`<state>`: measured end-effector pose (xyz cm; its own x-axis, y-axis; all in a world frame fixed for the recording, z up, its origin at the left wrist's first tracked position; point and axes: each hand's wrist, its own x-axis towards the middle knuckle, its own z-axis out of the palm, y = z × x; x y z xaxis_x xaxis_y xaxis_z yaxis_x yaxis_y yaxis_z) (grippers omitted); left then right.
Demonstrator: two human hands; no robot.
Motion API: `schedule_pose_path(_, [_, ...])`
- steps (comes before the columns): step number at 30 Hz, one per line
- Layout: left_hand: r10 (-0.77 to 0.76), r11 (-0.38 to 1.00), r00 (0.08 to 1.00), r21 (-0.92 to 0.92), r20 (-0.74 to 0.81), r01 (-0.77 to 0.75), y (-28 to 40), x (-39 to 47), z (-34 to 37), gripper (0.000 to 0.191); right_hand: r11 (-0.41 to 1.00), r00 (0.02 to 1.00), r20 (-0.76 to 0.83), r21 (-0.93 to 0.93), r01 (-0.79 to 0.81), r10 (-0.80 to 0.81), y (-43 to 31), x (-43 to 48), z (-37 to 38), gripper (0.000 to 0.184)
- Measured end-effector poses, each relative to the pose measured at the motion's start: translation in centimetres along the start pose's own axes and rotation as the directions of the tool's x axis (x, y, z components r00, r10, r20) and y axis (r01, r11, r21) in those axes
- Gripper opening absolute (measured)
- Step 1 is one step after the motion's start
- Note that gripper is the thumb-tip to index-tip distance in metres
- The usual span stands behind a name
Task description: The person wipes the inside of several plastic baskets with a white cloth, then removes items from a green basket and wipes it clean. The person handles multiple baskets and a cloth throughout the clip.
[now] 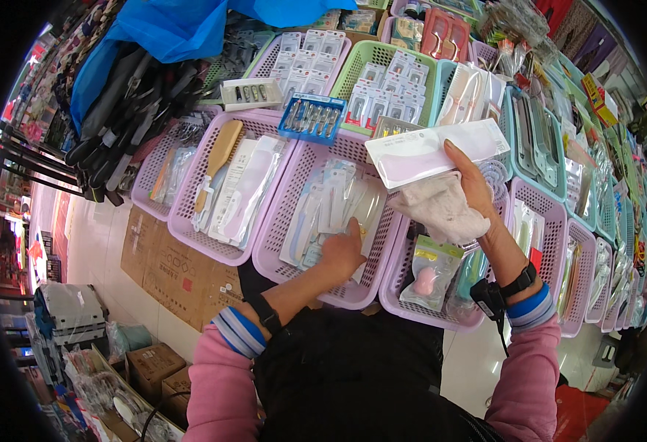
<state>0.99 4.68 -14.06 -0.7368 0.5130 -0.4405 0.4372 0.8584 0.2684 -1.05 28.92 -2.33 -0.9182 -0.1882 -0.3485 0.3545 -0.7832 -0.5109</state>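
My right hand (469,185) holds a clear-and-white package (439,152) with a pale purple item inside, together with a crumpled whitish cloth (442,207) under it. Over a pale purple plastic basket (266,259) reaches my left hand (342,248), its index finger extended onto the flat packs (334,196) inside; whether it grips one is hard to see. Some packs there show pale blue handles. The neighbouring purple basket (177,212) on the left holds a wooden hairbrush (225,146) and long packages (251,190) with a purple item.
Behind stand a blue tray of nail clippers (312,119), a green basket (353,55) of carded clippers and a small white box (251,94). A purple basket (467,323) with a pink sponge pack (428,273) is at right. Flattened cardboard (177,265) lies on the floor.
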Motion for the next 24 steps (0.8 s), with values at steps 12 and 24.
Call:
schedule_pose_path(12, [-0.062, 0.907, 0.995, -0.420, -0.084, 0.021, -2.7, -0.5, -0.7, 0.086, 1.000, 0.998, -0.056, 0.026, 0.008, -0.007, 0.3, -0.1, 1.1, 0.045])
schedule_pose_path(24, [0.014, 0.865, 0.945, -0.470, -0.326, -0.175, -3.1, -1.9, 0.2, 0.046, 0.999, 0.995, -0.089, -0.033, 0.034, -0.037, 1.1, 0.2, 3.0, 0.036])
